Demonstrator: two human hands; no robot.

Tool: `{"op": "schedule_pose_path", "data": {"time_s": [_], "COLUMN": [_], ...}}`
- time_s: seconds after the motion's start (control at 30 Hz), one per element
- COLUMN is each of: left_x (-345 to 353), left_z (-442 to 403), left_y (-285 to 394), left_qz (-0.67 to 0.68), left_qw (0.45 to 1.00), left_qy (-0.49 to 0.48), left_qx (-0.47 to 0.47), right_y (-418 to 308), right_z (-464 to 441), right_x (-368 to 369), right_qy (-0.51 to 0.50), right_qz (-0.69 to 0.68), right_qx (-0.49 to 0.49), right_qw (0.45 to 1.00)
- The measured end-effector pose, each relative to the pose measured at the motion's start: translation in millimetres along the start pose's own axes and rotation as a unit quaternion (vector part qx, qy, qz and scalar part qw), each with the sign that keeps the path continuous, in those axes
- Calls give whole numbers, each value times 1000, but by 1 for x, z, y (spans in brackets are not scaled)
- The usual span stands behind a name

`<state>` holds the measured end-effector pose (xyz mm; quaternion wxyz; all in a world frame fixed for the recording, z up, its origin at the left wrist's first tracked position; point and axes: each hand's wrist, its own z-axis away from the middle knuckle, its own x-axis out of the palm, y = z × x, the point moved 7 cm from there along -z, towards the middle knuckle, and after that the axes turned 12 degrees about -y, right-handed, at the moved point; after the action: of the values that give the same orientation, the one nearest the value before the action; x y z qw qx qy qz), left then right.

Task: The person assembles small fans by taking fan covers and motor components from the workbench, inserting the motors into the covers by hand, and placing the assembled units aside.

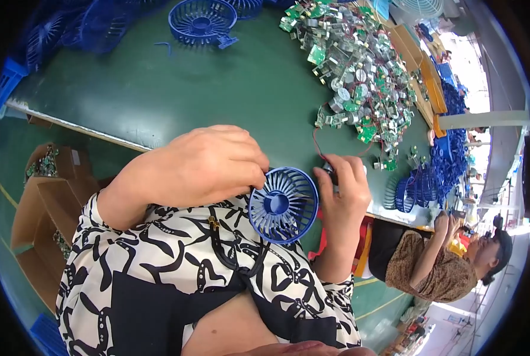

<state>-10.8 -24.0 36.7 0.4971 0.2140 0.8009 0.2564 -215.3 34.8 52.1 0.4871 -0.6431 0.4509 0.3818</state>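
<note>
A round blue fan housing [278,203] with slatted ribs and a solid hub is in front of my body. My left hand [211,163] grips its upper left rim between thumb and fingers. To the right of the housing, my right hand [345,188] pinches a small, mostly covered part that looks like a motor. A thin red wire [316,142] runs from near those fingers up to a green circuit board [334,120] lying on the table. The right fingertips are close to the housing's rim.
A big heap of motors and wired circuit boards [360,77] covers the green table's [217,95] right side. Another blue housing [202,22] lies at the far edge. Cardboard boxes [45,204] stand at lower left. A co-worker [434,264] sits at right beside stacked blue housings [416,188].
</note>
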Motion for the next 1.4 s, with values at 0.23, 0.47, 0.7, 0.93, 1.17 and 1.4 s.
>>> {"op": "schedule_pose_path", "data": {"time_s": [0.23, 0.47, 0.7, 0.93, 1.17, 1.4], "left_x": [0, 0, -3, 1, 0, 0], "left_z": [2, 0, -1, 2, 5, 5], "left_y": [-1, -1, 4, 2, 1, 0], "left_qz": [-11, -16, -78, -89, -80, -97], "left_qw": [1000, 999, 993, 989, 988, 986], "left_qy": [26, 50, 84, 118, 129, 132], "left_qx": [-4, 1, -13, -11, -2, -8], "right_y": [14, 15, -19, -66, -69, -69], "right_z": [2, 9, -7, -7, -11, -13], "right_x": [2, -5, -36, -7, 2, 4], "right_qy": [-52, -42, 0, -139, -154, -177], "right_qz": [-70, -15, -82, 22, 15, 33], "right_qx": [68, 76, -22, -171, -179, -142], "right_qw": [994, 996, 996, 975, 971, 973]}}
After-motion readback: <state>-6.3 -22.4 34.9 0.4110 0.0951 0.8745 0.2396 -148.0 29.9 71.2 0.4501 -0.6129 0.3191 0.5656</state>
